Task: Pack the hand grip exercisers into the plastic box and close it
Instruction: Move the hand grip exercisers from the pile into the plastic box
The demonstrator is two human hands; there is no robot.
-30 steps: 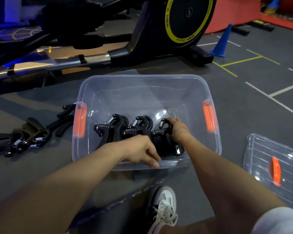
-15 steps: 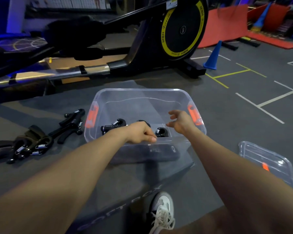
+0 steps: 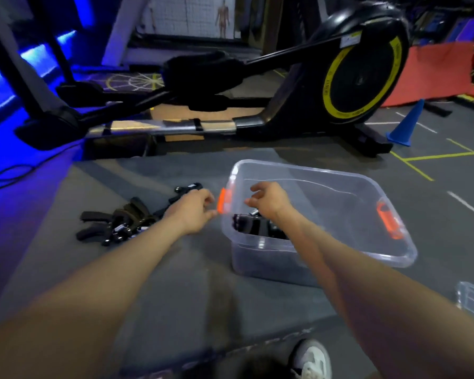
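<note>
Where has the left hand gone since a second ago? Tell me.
Yes. The left hand has left the box's near rim and moved out left past its orange latch, toward the loose grippers.

The left hand, which a second ago gripped the near rim of the plastic box, is now outside the box at its 9 o'clock side, next to the orange latch, above the loose hand grip exercisers. The right hand has released the packed exercisers and is raised over the box, fingers loosely spread.
</note>
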